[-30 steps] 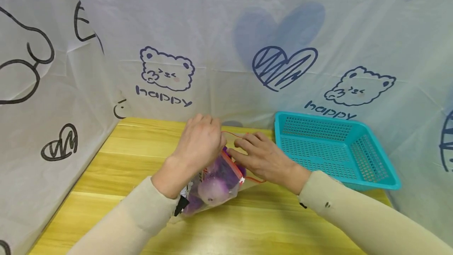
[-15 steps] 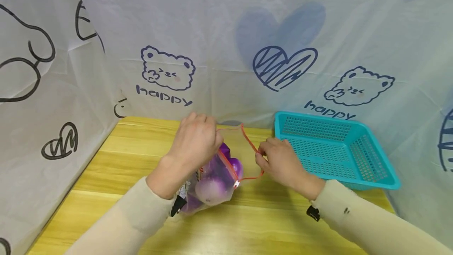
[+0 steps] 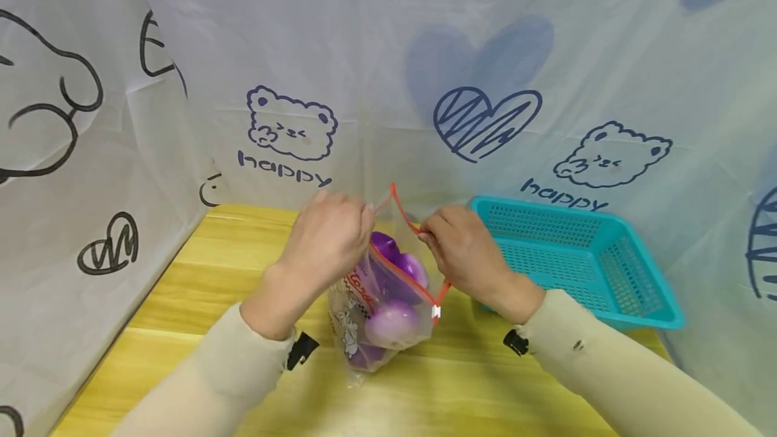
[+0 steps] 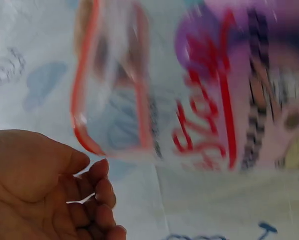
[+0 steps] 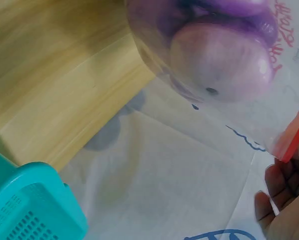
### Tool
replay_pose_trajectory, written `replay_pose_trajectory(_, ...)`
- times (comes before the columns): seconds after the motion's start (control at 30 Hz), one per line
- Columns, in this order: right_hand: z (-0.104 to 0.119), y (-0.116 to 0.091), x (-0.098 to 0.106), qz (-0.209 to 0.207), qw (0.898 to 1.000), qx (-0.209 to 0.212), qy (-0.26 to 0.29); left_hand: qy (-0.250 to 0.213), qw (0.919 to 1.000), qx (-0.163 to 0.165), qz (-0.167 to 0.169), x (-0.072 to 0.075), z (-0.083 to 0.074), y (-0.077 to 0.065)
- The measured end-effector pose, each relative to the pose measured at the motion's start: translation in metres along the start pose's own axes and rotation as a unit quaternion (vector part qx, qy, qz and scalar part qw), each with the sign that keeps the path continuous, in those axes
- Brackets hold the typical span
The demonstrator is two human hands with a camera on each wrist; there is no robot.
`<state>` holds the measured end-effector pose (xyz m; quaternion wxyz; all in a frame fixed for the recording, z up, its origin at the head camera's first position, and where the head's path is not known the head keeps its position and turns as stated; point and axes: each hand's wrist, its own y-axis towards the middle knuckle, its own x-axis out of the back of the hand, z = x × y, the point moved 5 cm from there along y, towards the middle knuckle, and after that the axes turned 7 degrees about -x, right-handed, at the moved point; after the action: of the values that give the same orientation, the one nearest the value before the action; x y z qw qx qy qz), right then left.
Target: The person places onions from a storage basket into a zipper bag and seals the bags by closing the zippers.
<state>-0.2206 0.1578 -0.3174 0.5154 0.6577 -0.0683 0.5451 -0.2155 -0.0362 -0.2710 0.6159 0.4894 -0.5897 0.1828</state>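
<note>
A clear zip bag (image 3: 347, 322) with a red zip edge, red lettering and a white slider (image 3: 436, 312) hangs between my two hands, its mouth parted. Inside lie several purple-and-white rounded items (image 3: 391, 324), smooth and shiny. My left hand (image 3: 328, 235) pinches the far left corner of the mouth; in the left wrist view, thumb and fingertips (image 4: 103, 172) meet right at the red zip's corner. My right hand (image 3: 467, 251) pinches the opposite red edge, pulled out to the right. The right wrist view shows that hand (image 5: 284, 200) at the image's right edge, partly cut off.
A turquoise plastic basket (image 3: 658, 315) with perforated walls stands at the table's back right, just beyond my right hand. The yellow wooden table (image 3: 176, 302) meets a printed white cloth (image 3: 376, 73) at the back and left.
My right hand goes from spread fingers at the mouth to pinching the red edge, then shifts up and slightly left. The bag rises and hangs more upright, its mouth held apart.
</note>
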Motion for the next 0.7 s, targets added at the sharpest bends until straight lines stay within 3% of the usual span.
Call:
replay_pose_trajectory(0.07, 0.003, 0.0, 0.0, -0.025, 0.999, 0.037, -0.008, 0.01, 0.9997, -0.014, -0.02, 0.0, 0.01, 0.008)
replay_pose_trajectory(0.17, 0.005, 0.002, 0.0, -0.03, 0.998, 0.055, -0.004, 0.011, 0.9986, -0.043, -0.028, -0.002, 0.022, 0.02)
replay_pose_trajectory(0.3, 0.007, 0.006, 0.002, -0.013, 0.997, 0.072, -0.008, 0.006, 0.9944, -0.104, 0.014, -0.004, 0.025, 0.036)
replay_pose_trajectory(0.47, 0.01, 0.008, 0.004, -0.01, 0.996, 0.089, -0.015, 0.036, 0.9826, -0.171, 0.062, -0.007, 0.023, 0.044)
replay_pose_trajectory(0.6, 0.01, 0.007, 0.007, -0.009, 0.998, 0.068, -0.01, 0.068, 0.9752, -0.197, 0.075, -0.007, 0.024, 0.047)
replay_pose_trajectory(0.7, 0.009, 0.003, 0.014, -0.006, 1.0, 0.007, -0.014, 0.078, 0.9731, -0.202, 0.079, -0.006, 0.026, 0.048)
